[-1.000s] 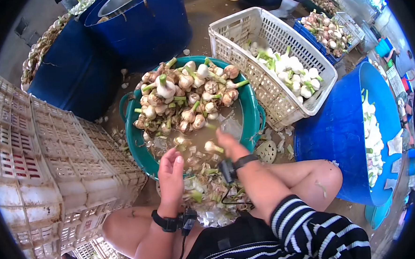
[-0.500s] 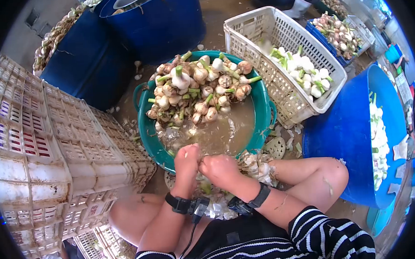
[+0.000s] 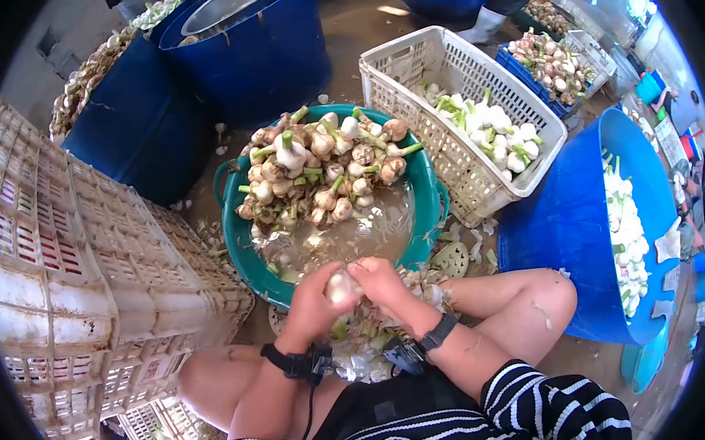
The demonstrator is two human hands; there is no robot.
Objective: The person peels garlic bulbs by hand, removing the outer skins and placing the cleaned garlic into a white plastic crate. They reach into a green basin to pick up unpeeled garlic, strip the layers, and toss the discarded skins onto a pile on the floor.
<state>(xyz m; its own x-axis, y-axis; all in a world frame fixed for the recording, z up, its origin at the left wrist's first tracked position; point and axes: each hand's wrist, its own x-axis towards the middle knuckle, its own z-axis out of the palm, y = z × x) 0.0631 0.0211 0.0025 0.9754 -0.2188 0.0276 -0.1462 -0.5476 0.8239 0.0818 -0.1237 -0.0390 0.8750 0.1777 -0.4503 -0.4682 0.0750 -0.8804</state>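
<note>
Just above my lap, near the front rim of a green tub (image 3: 247, 261), my left hand (image 3: 313, 303) is closed around a pale garlic bulb (image 3: 341, 287). My right hand (image 3: 377, 284) has its fingers pinched at the same bulb's right side; whether they grip its skin cannot be made out. Unpeeled garlic bulbs (image 3: 322, 170) with cut green stems are heaped at the back of the tub, over murky water (image 3: 361, 231). Below my hands, peeled-off garlic skins (image 3: 355, 351) lie between my legs.
A cream crate (image 3: 410, 97) with white bulbs stands beyond the tub to the right. Nearer is a blue barrel (image 3: 545, 242) holding more white garlic. Stacked crates (image 3: 108, 273) wall the left side. Blue drums (image 3: 256, 62) stand behind. A person's boot (image 3: 484, 26) shows at the back.
My hands have turned and parted slightly, so the bulb now shows between them. The camera view has shifted, with the tub and crates lower and further left.
</note>
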